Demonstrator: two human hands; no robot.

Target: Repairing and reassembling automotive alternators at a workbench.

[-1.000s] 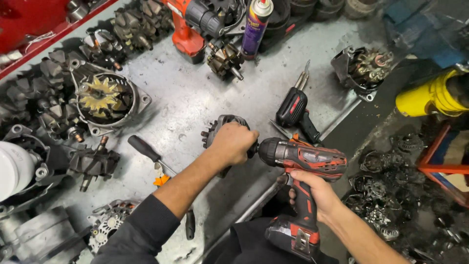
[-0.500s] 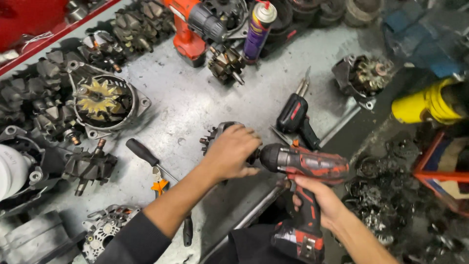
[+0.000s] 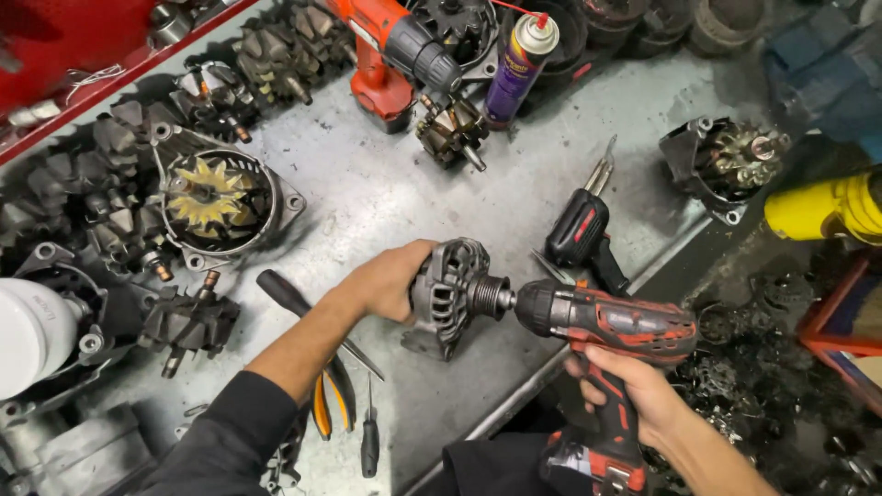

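Left hand [image 3: 390, 280] grips ribbed grey alternator [image 3: 448, 294]; right hand [image 3: 634, 386] clasps red-black drill [image 3: 602, 321] against its pulley.

Left hand [image 3: 390, 280] grips an alternator [image 3: 450, 294], tilted on edge on the grey metal workbench [image 3: 386, 197]. Right hand [image 3: 634, 386] holds the grip of a red-and-black cordless impact driver [image 3: 602, 321]; its nose meets the alternator's pulley [image 3: 491, 296]. A second black cordless tool [image 3: 579, 230] lies just behind. Near the left forearm: a black-handled screwdriver [image 3: 294, 303], orange-handled pliers [image 3: 326, 404], a small screwdriver [image 3: 369, 441]. At the bench's far edge: spray can [image 3: 516, 64], red drill [image 3: 386, 55], loose rotor [image 3: 450, 129]. An open alternator housing [image 3: 220, 202] lies at the left.
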